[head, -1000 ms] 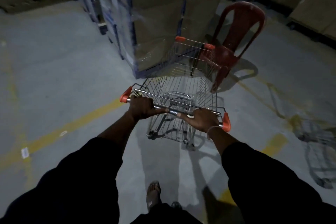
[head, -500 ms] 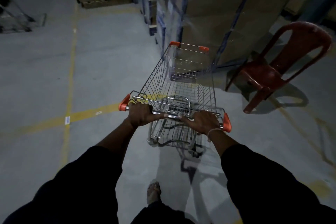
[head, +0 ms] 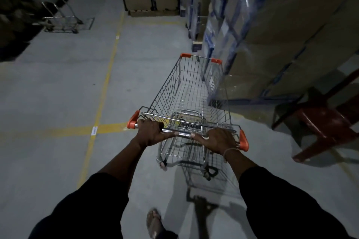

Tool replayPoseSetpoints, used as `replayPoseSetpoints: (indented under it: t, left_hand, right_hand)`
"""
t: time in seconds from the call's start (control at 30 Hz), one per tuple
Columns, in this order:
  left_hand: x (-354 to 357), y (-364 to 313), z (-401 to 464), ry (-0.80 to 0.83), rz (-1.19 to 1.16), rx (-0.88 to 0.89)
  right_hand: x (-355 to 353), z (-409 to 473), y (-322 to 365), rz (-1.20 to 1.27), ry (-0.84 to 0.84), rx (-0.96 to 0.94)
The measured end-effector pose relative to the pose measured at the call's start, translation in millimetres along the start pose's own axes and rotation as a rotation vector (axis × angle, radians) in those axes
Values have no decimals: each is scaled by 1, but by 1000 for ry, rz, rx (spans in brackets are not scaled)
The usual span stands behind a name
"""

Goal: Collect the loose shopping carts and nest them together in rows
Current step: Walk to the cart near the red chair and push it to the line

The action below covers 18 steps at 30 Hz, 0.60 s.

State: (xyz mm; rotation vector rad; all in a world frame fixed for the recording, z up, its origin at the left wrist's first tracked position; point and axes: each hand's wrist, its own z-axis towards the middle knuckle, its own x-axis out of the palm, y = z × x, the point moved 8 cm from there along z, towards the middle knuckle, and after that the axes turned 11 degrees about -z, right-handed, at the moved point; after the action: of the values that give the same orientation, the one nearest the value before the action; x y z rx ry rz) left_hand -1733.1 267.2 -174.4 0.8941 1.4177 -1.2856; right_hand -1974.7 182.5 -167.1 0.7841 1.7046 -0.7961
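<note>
Two hands were on the handlebar (head: 182, 133) of the shopping cart (head: 191, 103), left hand (head: 150, 134) wrapped around the bar near the orange end cap, right hand (head: 217, 140) gripping it closer to the other cap. The cart sat right in front of the person on the concrete floor (head: 58, 83), basket empty, its front right corner very close to the shrink-wrapped pallet stack (head: 272, 35).

If it were me, I'd ease more push through the right hand so the nose swings left, away from that wrap, and aim for the open aisle where another wire trolley (head: 60, 18) was parked far off to the left; it was too blurry to tell whether it was a proper cart. Keeping both hands wide gives better steering on those little castors.

Stuff-wise: thin chromed wire mesh basket, tubular metal handle, glossy orange plastic corner bumpers. The floor looked smooth grey concrete with worn yellow lines (head: 101, 103). The wrap on the cardboard boxes was shiny and crinkly. A red moulded plastic chair (head: 320, 124) stood just to the right, so not much room there.
</note>
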Motion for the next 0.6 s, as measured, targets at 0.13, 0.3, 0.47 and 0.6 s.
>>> replayPoseSetpoints:
  t: [0.13, 0.3, 0.47, 0.6]
  left_hand:
    - [-13, 48, 42, 34, -58, -35]
    - [-24, 102, 85, 129, -130, -66]
    - [-34, 159, 130, 99, -35, -82]
    - [-43, 194, 166, 97, 36, -83]
  right_hand:
    - [-17, 63, 23, 26, 5, -14]
    - [-42, 126, 55, 16, 52, -19]
    - [-60, 192, 89, -58, 71, -33]
    - [-75, 248, 109, -78, 33, -68]
